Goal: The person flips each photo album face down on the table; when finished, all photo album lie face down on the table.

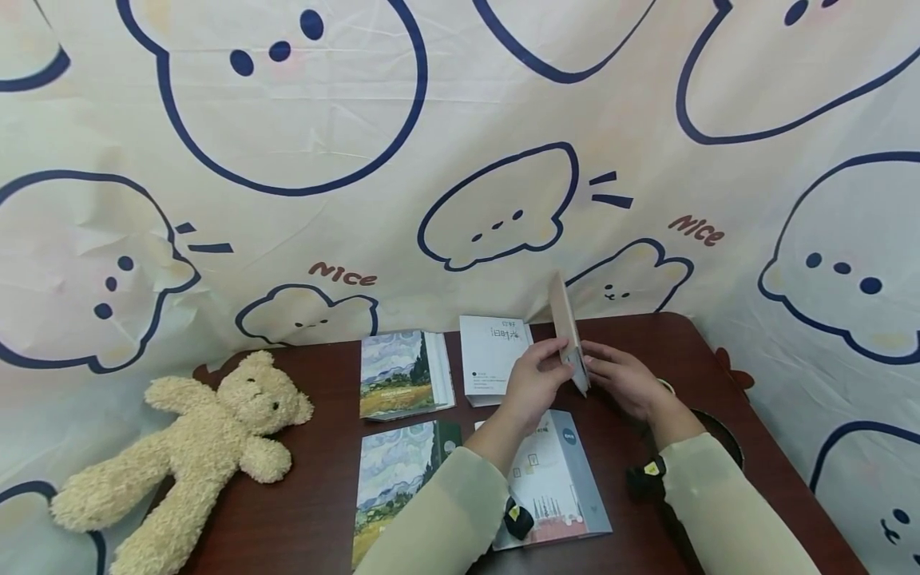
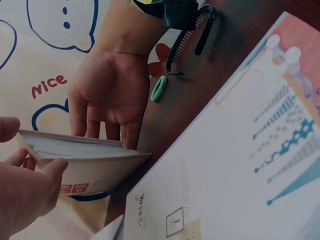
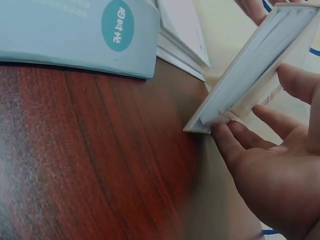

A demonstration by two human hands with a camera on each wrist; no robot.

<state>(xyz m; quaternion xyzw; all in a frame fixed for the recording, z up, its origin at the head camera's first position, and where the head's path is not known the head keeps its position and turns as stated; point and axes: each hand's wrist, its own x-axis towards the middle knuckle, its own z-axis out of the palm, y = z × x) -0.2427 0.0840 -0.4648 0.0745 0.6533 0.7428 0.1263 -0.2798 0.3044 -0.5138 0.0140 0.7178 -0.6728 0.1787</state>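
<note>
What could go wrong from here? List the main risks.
The beige, rectangular, paper-paged book might slip or tip: the left grip pinches it, while the right grip seems only to touch it.

The pale green fabric left sleeve crossing above the rectangular white book with a blue spine might nudge it.

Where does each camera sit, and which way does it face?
Head: on the head, facing forward and down at the desk; left hand, right hand, sleeves show.
Left wrist: on that wrist, facing the held book; both hands show.
Right wrist: on that wrist, facing book and desk; right hand and some left fingers show.
Both wrist views share the book.
</note>
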